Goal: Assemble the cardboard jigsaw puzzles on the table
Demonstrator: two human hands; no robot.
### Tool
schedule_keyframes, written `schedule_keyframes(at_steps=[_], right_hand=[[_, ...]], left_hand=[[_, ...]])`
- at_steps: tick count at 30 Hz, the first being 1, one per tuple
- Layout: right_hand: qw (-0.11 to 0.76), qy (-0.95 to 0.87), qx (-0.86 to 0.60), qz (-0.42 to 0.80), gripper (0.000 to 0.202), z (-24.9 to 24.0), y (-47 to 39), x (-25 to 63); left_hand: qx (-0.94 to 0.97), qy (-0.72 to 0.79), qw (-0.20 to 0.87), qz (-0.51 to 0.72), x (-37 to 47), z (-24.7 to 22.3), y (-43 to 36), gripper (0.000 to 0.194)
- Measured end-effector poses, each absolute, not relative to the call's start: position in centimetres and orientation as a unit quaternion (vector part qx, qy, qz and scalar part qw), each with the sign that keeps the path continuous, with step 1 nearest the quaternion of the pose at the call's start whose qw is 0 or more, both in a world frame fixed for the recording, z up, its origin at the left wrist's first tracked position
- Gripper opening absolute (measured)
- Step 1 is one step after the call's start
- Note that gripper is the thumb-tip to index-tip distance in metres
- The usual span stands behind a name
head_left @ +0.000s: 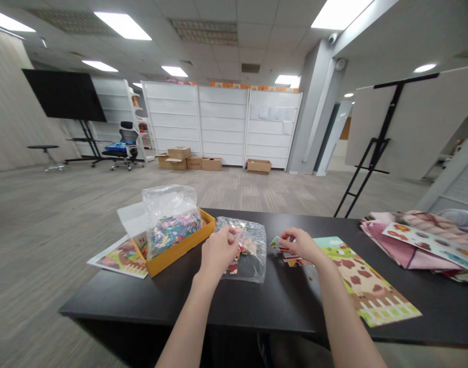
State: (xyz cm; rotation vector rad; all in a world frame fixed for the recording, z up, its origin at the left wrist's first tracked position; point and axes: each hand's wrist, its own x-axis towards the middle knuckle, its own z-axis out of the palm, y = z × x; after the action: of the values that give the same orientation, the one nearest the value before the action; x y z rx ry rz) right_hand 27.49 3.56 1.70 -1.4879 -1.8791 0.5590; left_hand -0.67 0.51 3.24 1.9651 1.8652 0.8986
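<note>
A clear plastic bag with several jigsaw puzzle pieces in it lies on the black table. My left hand is closed at the bag's left side, its thumb and fingers pinching the plastic. To the right, my right hand grips a jigsaw puzzle piece between thumb and fingers, just above the table. More loose pieces show beneath that hand, partly hidden by it. A farm picture board with a brown-spotted cow lies beyond my right wrist, partly covered by my forearm.
An open yellow box at the left holds another plastic bag of colourful pieces. A printed farm sheet lies under its left side. Folded pink cloths and a sticker sheet are at the right. The table's front edge is near me.
</note>
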Motion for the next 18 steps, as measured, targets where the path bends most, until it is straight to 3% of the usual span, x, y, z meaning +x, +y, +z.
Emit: schedule_keyframes(at_steps=[2, 6, 10, 13, 18], right_hand=[[0.343, -0.705, -0.579, 0.223, 0.027, 2.9, 2.6, 27.4], [0.385, -0.69, -0.501, 0.353, 0.036, 5.4, -0.2, 25.6], [0.317, -0.71, -0.441, 0.448, 0.029, 6.2, -2.9, 21.9], [0.243, -0.763, -0.419, 0.428, 0.005, 5.0, -3.8, 19.0], [0.298, -0.771, -0.478, 0.299, 0.012, 2.2, -2.4, 16.3]], left_hand=[[0.678, 0.639, 0.155, 0.328, -0.4, 3.2, 0.6, 0.016], [0.68, 0.609, 0.182, 0.365, 0.0, 2.8, 1.2, 0.012], [0.686, 0.566, 0.224, 0.399, 0.6, 2.8, 1.7, 0.012], [0.687, 0.538, 0.253, 0.418, 0.8, 3.2, 1.5, 0.015], [0.687, 0.539, 0.207, 0.44, 0.7, 3.9, 0.7, 0.013]])
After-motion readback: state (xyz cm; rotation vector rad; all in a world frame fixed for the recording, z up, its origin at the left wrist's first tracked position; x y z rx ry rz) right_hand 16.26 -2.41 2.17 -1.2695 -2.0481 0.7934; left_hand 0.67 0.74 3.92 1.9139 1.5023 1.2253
